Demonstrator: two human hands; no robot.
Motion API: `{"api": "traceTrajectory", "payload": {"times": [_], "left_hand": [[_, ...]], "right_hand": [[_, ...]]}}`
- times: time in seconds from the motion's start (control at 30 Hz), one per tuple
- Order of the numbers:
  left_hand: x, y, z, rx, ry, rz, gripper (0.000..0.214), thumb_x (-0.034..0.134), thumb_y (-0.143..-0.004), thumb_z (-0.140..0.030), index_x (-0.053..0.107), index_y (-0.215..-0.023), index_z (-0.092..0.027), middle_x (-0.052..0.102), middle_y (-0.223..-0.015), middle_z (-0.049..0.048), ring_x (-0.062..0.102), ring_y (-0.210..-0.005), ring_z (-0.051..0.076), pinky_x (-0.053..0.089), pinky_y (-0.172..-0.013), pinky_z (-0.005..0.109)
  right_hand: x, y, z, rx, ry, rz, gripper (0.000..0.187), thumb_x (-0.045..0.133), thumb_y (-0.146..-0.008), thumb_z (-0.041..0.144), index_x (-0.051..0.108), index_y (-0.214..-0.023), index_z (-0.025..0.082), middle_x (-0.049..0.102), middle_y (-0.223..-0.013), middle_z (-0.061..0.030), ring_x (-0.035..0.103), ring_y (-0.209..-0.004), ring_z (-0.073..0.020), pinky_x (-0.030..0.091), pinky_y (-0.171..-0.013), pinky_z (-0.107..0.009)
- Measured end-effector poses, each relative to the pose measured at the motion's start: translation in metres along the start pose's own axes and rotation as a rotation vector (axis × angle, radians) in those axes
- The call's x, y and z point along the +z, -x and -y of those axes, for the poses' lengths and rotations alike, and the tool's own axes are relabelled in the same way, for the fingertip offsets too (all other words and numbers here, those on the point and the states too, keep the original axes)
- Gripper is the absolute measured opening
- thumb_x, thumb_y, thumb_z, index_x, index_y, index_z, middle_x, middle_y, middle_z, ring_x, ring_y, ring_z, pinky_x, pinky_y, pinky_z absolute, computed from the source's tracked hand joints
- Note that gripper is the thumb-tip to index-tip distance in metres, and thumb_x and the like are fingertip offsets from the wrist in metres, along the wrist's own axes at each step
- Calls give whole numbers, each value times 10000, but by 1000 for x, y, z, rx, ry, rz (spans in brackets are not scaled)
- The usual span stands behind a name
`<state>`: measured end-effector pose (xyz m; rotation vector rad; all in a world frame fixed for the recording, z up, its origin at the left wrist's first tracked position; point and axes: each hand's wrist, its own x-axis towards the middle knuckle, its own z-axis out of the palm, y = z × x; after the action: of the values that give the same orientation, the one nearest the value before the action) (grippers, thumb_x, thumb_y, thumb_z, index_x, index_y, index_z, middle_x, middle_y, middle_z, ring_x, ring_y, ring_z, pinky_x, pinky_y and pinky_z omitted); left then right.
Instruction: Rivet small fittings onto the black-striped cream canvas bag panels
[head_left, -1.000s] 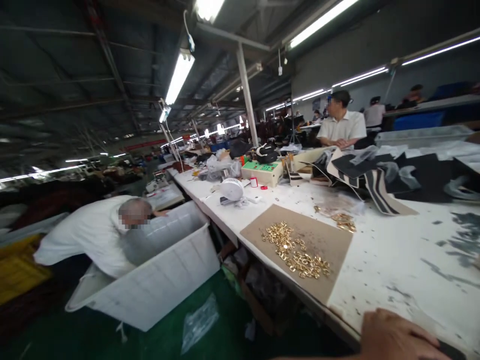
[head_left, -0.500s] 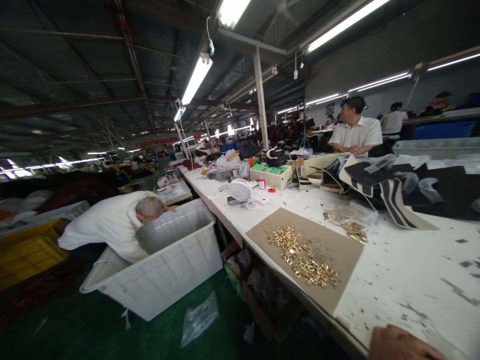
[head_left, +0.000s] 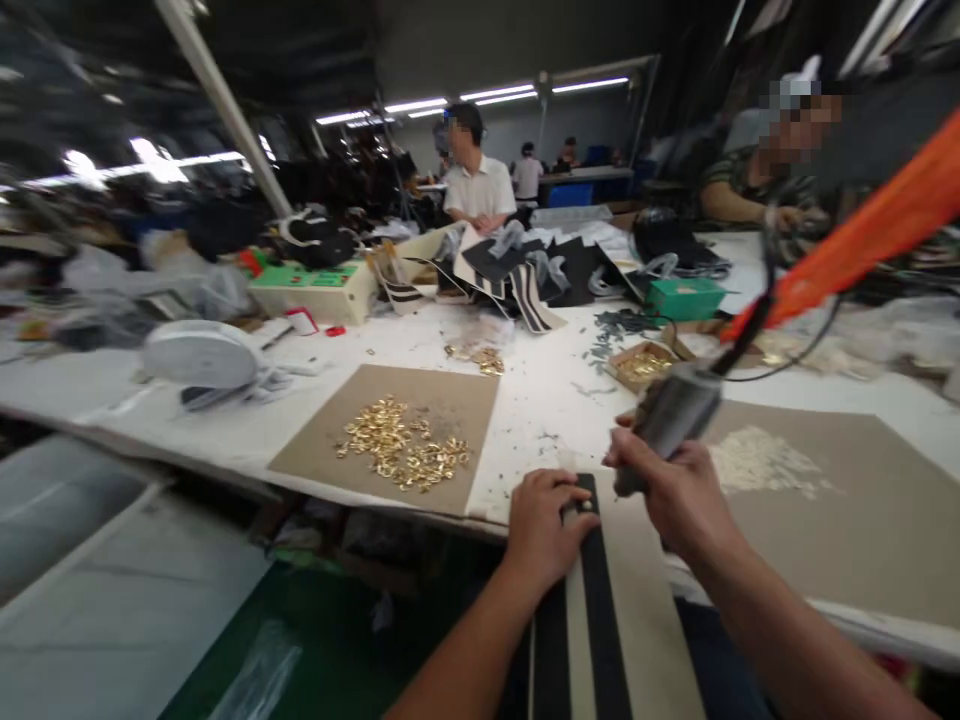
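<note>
A beige strap with black stripes (head_left: 607, 610) lies over the near table edge. My left hand (head_left: 544, 530) presses down on its far end, fingers curled over it, beside a small metal fitting (head_left: 583, 506). My right hand (head_left: 679, 490) is closed round a grey cylindrical tool (head_left: 670, 415) held tilted just above the strap's end; a dark cable and an orange band (head_left: 862, 245) lead up from the tool to the right. A pile of gold metal rings (head_left: 401, 445) lies on a brown card (head_left: 427, 400) to the left.
A second brown card (head_left: 847, 530) with pale small parts lies to the right. Behind are a box of gold pieces (head_left: 641, 365), a green box (head_left: 686, 297), striped fabric pieces (head_left: 525, 275), a green-topped device (head_left: 311, 285) and a white round fan (head_left: 199, 353). Other people sit at the far side.
The view has swung right and down from the aisle and white bin to the table in front of me. Both my hands have come into view on the strap and the tool.
</note>
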<state>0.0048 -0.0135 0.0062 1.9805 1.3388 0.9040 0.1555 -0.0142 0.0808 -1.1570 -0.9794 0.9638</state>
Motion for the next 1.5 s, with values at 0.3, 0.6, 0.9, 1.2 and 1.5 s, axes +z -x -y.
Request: {"api": "traceTrajectory", "payload": {"times": [0.3, 0.6, 0.9, 1.2, 1.5], "left_hand": [[2, -6, 5, 62, -63, 49, 238, 849, -774, -266, 770, -995, -304, 713, -1221, -4, 589, -1203, 257, 448, -1038, 459], [3, -8, 9, 86, -83, 59, 237, 836, -795, -297, 756, -1018, -293, 705, -1215, -8, 586, -1209, 259, 451, -1020, 457], [3, -10, 7, 85, -111, 69, 229, 817, -811, -320, 754, -1030, -290, 702, -1206, -1, 576, -1212, 266, 448, -1021, 454], [4, -11, 9, 87, -120, 78, 242, 755, -856, -350, 741, -1095, -308, 698, -1226, 16, 579, -1200, 282, 451, -1015, 455], [4, -13, 10, 28, -123, 56, 334, 740, -829, -322, 696, -1147, -230, 714, -1160, 74, 615, -1130, 313, 482, -972, 464]], "right_hand": [[16, -14, -30, -26, -50, -19, 358, 815, -801, 476, 619, -736, 184, 529, -544, 27, 480, -491, -125, 400, -465, -244], [18, -14, -39, -29, 1, -9, 351, 812, -788, 468, 607, -718, 192, 529, -548, 30, 484, -485, -130, 404, -475, -261], [16, -14, -31, -62, 76, 91, 302, 755, -829, 391, 564, -695, 200, 536, -588, 24, 485, -530, -129, 419, -521, -268], [11, -17, -34, -52, 181, 254, 206, 706, -794, 330, 577, -695, 203, 539, -635, 8, 474, -570, -142, 406, -538, -280], [23, -26, -27, -30, 206, 395, 165, 724, -688, 278, 587, -725, 193, 542, -661, 29, 465, -607, -132, 419, -564, -254]]}}
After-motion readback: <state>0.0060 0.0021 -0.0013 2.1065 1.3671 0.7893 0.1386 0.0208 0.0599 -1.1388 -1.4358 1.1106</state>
